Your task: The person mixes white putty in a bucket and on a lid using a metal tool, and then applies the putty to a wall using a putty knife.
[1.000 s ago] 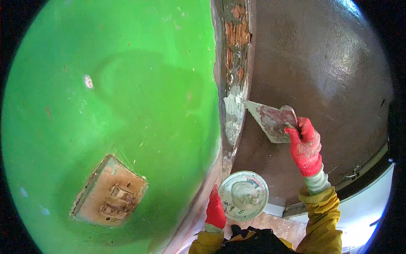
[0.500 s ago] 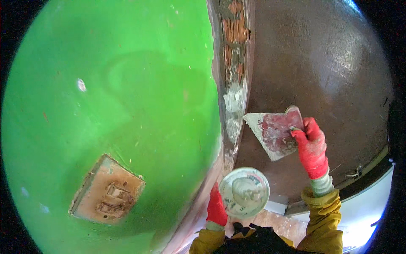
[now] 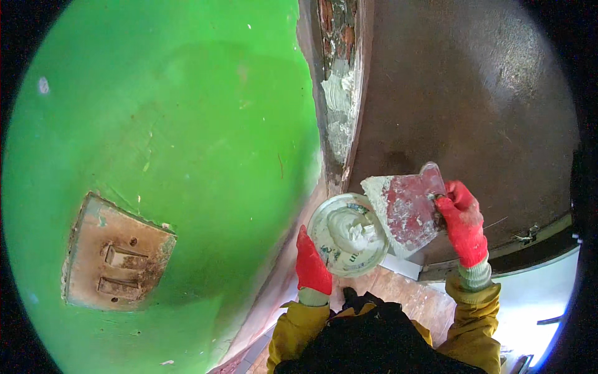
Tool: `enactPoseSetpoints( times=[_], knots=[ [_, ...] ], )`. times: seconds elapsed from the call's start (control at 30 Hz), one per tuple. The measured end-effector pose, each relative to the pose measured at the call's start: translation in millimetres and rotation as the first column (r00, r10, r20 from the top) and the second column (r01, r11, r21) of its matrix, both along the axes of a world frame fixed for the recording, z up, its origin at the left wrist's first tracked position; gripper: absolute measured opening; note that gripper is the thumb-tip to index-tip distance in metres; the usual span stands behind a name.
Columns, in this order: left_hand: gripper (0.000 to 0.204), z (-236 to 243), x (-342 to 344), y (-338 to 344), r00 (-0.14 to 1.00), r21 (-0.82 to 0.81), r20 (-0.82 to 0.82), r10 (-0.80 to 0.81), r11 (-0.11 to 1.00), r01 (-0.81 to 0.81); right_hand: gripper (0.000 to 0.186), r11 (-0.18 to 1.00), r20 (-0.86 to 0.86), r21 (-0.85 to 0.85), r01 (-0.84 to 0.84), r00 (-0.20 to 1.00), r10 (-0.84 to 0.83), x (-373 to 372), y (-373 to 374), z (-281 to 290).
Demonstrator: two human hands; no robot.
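Note:
My left hand [image 3: 313,265], in a red glove, grips the left rim of a round whitish plastic lid [image 3: 355,267]. A mound of white putty [image 3: 352,229] lies on it. To the right, my red-gloved right hand [image 3: 464,224] is closed on the handle end of a translucent reddish putty spreader [image 3: 408,209]. White putty smears the spreader's face and coats its left edge, which overlaps the lid's right rim in view; whether they touch I cannot tell. Above the lid, white putty [image 3: 338,93] partly covers the narrow strip between the wall and the brown panel.
A green wall [image 3: 205,124] fills the left, with a dirty switch plate [image 3: 118,249] low on it. A dark brown panel [image 3: 448,93] stands on the right. Exposed brick [image 3: 339,31] shows at the strip's top. Below is a tan floor [image 3: 398,293].
The lid has come up toward the spreader, closing the gap between them. The spreader has dropped slightly from beside the strip. My view has shifted, so the switch plate sits farther left and higher.

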State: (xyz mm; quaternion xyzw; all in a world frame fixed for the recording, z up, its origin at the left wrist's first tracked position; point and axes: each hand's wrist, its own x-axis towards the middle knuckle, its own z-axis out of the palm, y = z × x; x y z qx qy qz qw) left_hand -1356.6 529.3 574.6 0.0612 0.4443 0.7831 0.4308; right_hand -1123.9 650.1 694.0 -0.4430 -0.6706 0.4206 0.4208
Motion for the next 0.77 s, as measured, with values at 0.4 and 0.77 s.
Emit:
enactPoseSetpoints(
  times=[0.4,0.77],
  knots=[
    [0.058,20.3,16.4,5.1,0.995,0.146,0.072,-0.073,0.987,0.062,0.019,0.345,0.659,0.716,-0.607,0.750,-0.049,24.9,-76.4,-20.7],
    [0.052,26.6,30.6,3.0,0.981,0.107,0.064,-0.183,0.979,0.176,0.025,0.509,0.528,0.761,-0.403,0.840,-0.125,13.3,-93.2,-44.6]
  ],
)
